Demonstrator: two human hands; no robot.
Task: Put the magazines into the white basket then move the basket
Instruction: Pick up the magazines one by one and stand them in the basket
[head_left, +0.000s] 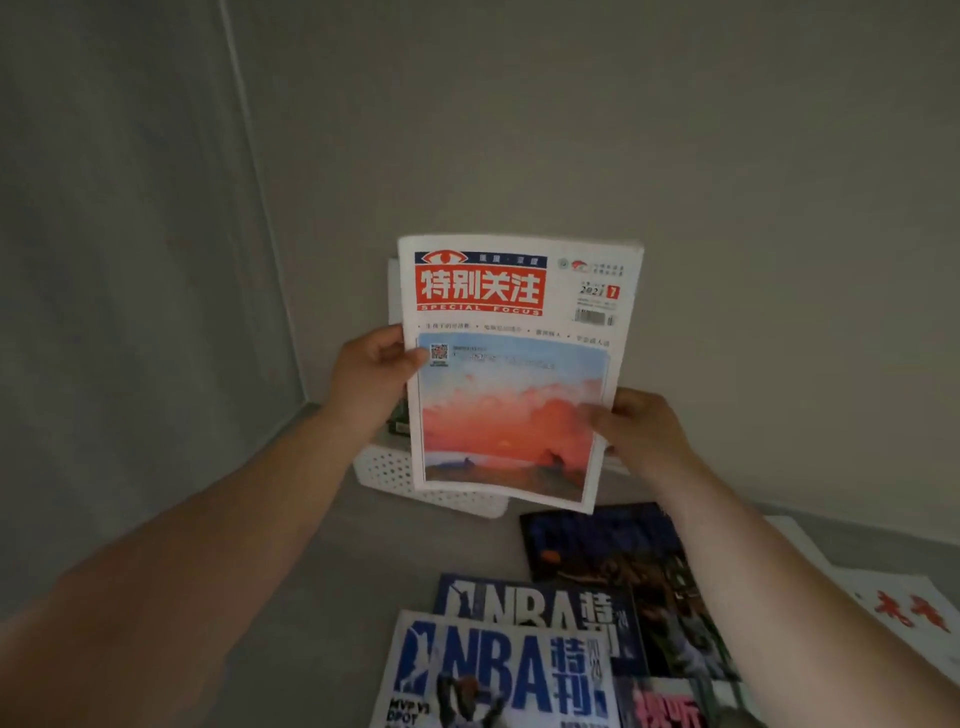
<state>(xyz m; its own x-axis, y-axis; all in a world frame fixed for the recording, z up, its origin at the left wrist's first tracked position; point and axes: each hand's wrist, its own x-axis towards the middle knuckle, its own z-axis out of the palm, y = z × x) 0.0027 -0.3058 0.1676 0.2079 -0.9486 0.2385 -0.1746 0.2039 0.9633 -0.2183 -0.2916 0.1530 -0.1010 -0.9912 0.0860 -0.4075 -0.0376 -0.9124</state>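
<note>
A white-covered magazine (511, 364) with a red title block and a sunset picture is held upright at the centre of the frame, its lower edge above the white basket (395, 473). The left hand (371, 371) pinches its left edge, thumb on the cover; the right hand (636, 423) grips the lower right edge, thumb on the front. The perforated basket stands on the grey desk (322, 571) against the back wall, mostly hidden behind the magazine; another magazine's edge (394, 291) shows upright in it at the left. In the lower part of the frame lie more magazines: two overlapping blue NBA issues (498, 670), a dark-covered one (613, 551) just right of them, a pink-lettered one (670, 706) at the bottom edge, and a white sheet with red characters (904, 613) at the far right. Bare desk surface lies left of the basket, up to the side wall (130, 260).
</note>
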